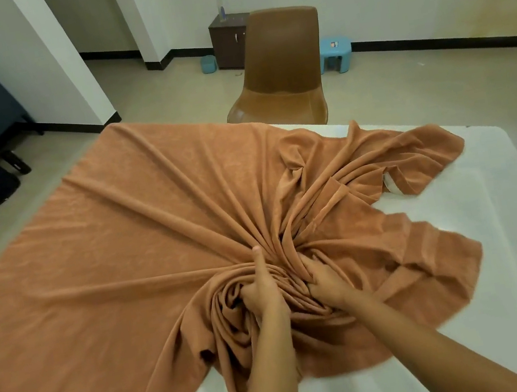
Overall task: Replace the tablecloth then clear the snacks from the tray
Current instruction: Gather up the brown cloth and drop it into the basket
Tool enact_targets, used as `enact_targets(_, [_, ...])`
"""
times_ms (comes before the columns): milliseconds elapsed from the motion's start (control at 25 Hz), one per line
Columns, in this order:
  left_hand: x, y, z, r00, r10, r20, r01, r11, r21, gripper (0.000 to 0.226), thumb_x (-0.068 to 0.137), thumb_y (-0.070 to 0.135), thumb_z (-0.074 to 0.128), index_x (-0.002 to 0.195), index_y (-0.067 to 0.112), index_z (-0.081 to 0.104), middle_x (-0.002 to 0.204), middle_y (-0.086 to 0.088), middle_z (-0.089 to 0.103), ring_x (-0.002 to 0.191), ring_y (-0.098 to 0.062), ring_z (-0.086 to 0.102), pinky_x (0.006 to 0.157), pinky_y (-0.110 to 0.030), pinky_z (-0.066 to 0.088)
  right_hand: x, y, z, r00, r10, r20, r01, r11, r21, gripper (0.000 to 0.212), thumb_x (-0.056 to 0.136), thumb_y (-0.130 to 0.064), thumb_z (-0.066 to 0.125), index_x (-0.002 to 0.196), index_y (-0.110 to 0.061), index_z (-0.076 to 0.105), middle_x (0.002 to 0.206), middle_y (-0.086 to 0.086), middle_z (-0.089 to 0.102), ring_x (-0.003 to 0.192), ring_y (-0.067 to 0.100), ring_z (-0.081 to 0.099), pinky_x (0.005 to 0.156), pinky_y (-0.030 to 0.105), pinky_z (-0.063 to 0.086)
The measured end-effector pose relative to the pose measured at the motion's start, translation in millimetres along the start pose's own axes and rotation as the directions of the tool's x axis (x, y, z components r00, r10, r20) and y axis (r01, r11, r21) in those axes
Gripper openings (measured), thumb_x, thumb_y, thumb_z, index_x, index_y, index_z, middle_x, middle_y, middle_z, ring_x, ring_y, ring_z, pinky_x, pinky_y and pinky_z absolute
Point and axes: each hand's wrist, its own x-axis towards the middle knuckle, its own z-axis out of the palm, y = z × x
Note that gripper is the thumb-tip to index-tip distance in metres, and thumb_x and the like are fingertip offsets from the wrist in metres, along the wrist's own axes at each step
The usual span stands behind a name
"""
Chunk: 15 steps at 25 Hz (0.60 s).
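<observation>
From where I stand, the rust-orange towelling tablecloth [138, 222] is bunched into a knot close to the near edge of the white tabletop [511, 222]. Its folds fan out to the far-left corner and hang over the left edge, while the right side of the tabletop lies bare. Both hands are buried in that knot. The left hand [261, 294] clutches a fistful, thumb stretched along a fold. Just beside it, the right hand [326, 283] has its fingers dug in and closed on the cloth. This looks like gathering the old cloth to take it off. I'd draw the spread part in by handfuls, then lift the bundle whole, so no hem snags the brown moulded plastic chair [283, 65] at the far edge.
</observation>
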Motion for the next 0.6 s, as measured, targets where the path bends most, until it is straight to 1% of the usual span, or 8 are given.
enact_targets(80, [-32,-17,50,0.962,0.088,0.259,-0.144,0.968,0.206,0.099,0.059,0.071,0.073,0.129,0.004,0.052,0.121,-0.011,0.061,0.108,-0.029,0.059,0.098,-0.039,0.046,-8,-3,11,0.999,-0.042,0.018,0.042,0.999,0.002,0.055,0.087,-0.019,0.053,0.141,-0.022,0.042,0.140,-0.011,0.045,0.132,0.003,0.038,0.113,0.013,0.018])
enact_targets(160, [-19,-25,87,0.974,0.132,0.182,-0.191,0.914,0.359,0.108,0.058,0.069,0.075,0.137,0.002,0.043,0.135,-0.013,0.053,0.123,-0.031,0.050,0.107,-0.041,0.039,-15,-4,23,0.998,-0.038,0.050,0.037,0.999,0.023,0.054,0.085,-0.019,0.047,0.139,-0.020,0.043,0.139,-0.009,0.046,0.131,0.005,0.039,0.108,0.006,0.013])
enact_targets(240, [5,-26,82,0.957,0.213,0.197,-0.290,0.717,0.634,0.106,0.059,0.064,0.078,0.137,0.001,0.043,0.138,-0.014,0.051,0.128,-0.031,0.047,0.110,-0.039,0.036,-19,-8,30,0.996,-0.009,0.084,0.008,1.000,0.013,0.061,0.082,-0.022,0.044,0.142,-0.017,0.039,0.144,0.000,0.045,0.136,0.013,0.036,0.108,0.004,0.006])
enact_targets(360, [6,-36,91,0.863,0.427,0.268,-0.453,0.424,0.784,0.067,0.070,0.039,0.077,0.124,0.003,0.058,0.124,-0.013,0.062,0.116,-0.030,0.056,0.101,-0.035,0.044,-33,-14,24,0.969,0.013,0.248,-0.002,0.999,-0.045,0.077,0.086,-0.027,0.052,0.152,-0.014,0.014,0.155,-0.003,0.017,0.144,0.012,0.009,0.103,0.001,-0.010])
enact_targets(440, [13,-32,89,0.811,0.465,0.355,-0.521,0.297,0.801,0.050,0.074,0.025,0.071,0.119,0.005,0.060,0.118,-0.013,0.064,0.110,-0.031,0.059,0.095,-0.035,0.048,-48,-10,17,0.914,0.061,0.402,-0.138,0.976,0.166,0.070,0.093,-0.039,0.056,0.151,-0.031,0.018,0.155,-0.013,0.010,0.143,0.008,0.009,0.115,0.015,0.001])
enact_targets(520, [19,-25,89,0.784,0.436,0.443,-0.558,0.178,0.811,0.045,0.078,0.020,0.068,0.119,0.006,0.059,0.117,-0.013,0.064,0.108,-0.031,0.060,0.092,-0.036,0.050,-67,-7,15,0.978,0.113,0.177,-0.179,0.890,0.420,0.044,0.091,-0.041,0.060,0.133,-0.042,0.050,0.145,-0.014,0.044,0.133,0.009,0.043,0.114,0.039,0.033])
enact_targets(560, [18,-22,91,0.778,0.398,0.487,-0.567,0.108,0.817,0.044,0.080,0.019,0.067,0.120,0.006,0.058,0.118,-0.014,0.063,0.109,-0.032,0.060,0.093,-0.037,0.050,-71,-4,14,0.970,0.228,-0.085,-0.166,0.875,0.455,0.033,0.091,-0.037,0.062,0.124,-0.037,0.060,0.132,-0.016,0.056,0.123,0.005,0.052,0.108,0.042,0.041])
enact_targets(600, [18,-19,92,0.767,0.356,0.534,-0.582,0.034,0.813,0.043,0.082,0.018,0.066,0.122,0.005,0.056,0.119,-0.014,0.062,0.110,-0.033,0.059,0.094,-0.039,0.049,-72,2,11,0.885,0.332,-0.326,-0.159,0.875,0.457,0.032,0.090,-0.037,0.063,0.121,-0.032,0.061,0.126,-0.015,0.060,0.118,0.004,0.055,0.105,0.042,0.044])
